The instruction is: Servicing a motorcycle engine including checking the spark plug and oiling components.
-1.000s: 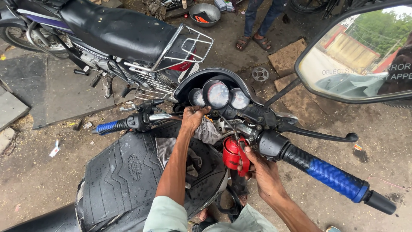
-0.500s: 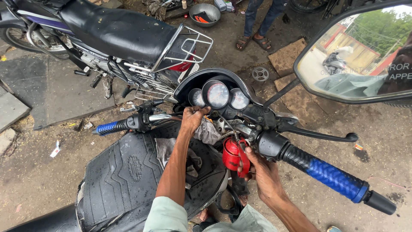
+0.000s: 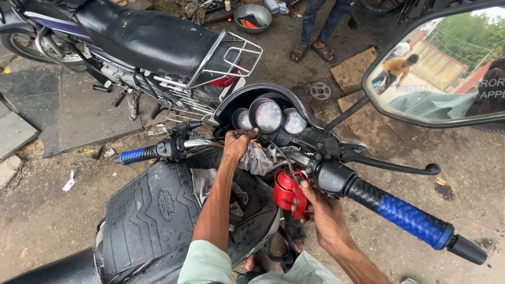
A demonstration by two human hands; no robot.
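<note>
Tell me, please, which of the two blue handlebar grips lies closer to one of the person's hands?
The right-side blue grip, just beyond the right hand at the red part. The left-side blue grip sits farther from the left hand.

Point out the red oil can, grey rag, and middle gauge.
red oil can (image 3: 284, 189), head view, on its round body.
grey rag (image 3: 256, 160), head view, on the bunched cloth.
middle gauge (image 3: 266, 115), head view, on its dial face.

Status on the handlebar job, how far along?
Done: nothing visibly finished. In hand: left hand grips below the gauge cluster with a grey rag; right hand holds the red part under the bar. Left: red part not visibly fixed.
</note>
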